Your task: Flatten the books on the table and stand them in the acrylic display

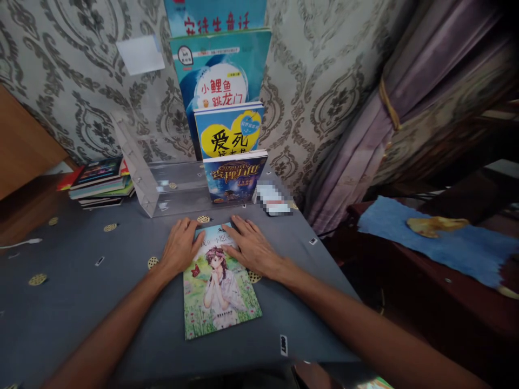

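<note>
A paperback book lies flat on the grey tabletop, its green cover showing a drawn figure with clasped hands and a red butterfly. My left hand rests at the book's upper left edge, fingers stretched out and thumb touching the cover. On the opposite side my right hand lies with fingers spread, its thumb over the upper part of the cover. Just beyond both hands stands a clear plastic rack. Upright books stand in it in tiers, with a dark blue book in front and a blue-and-yellow book behind.
A stack of books sits at the back left of the table. A blurred-out card lies right of the rack. To the right are a tied purple curtain and a blue cloth on a dark red surface.
</note>
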Motion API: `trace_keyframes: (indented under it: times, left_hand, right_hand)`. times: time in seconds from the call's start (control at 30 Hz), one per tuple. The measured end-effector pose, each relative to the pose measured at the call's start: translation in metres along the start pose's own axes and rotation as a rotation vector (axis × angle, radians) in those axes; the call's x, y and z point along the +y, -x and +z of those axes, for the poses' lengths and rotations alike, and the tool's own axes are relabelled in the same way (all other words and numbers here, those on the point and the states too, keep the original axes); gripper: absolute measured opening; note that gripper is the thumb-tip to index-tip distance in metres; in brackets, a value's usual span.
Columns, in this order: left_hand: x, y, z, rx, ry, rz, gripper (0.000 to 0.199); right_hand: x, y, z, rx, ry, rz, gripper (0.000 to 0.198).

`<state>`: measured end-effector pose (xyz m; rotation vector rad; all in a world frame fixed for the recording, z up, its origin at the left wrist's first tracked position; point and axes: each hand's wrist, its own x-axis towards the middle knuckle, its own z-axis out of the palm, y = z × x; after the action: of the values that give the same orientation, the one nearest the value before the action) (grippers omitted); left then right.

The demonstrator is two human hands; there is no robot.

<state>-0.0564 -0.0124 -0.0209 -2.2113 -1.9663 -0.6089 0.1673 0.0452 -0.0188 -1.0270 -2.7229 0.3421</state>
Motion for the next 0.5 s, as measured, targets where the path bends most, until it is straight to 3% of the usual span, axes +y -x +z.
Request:
trace_keyframes:
  times: [0.5]
  left_hand:
    - [0.004,-0.007,-0.016,0.005,0.298,-0.197,0.039]
  right_hand:
    - [0.002,0.001,0.002,0.064,-0.213,-0.021,0.076]
